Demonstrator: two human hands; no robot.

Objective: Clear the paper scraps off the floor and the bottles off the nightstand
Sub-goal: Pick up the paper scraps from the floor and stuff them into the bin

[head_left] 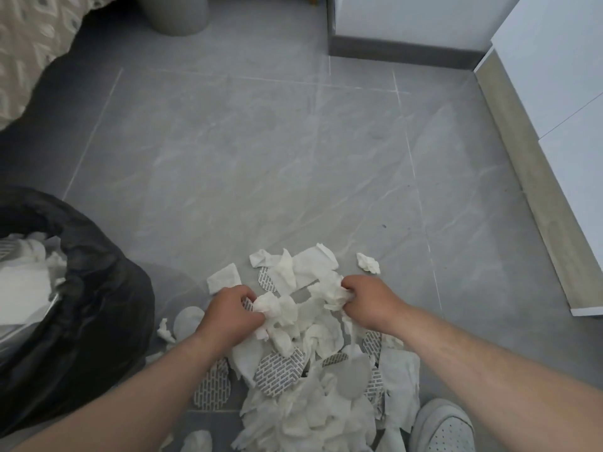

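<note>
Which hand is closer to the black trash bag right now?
Left. The left hand grips tissue just right of the trash bag; the right hand is farther right, across the paper pile.

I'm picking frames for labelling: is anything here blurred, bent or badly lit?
Head view: wide-angle bend curves the floor grout lines and the cabinet edge; light is soft and even, without glare; the bin bag is dark with little detail; bedding at top left is smeared; both hands and the scraps are sharp enough.

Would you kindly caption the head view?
Both hands, left and right, gather paper scraps beside black-lined bin.
</note>
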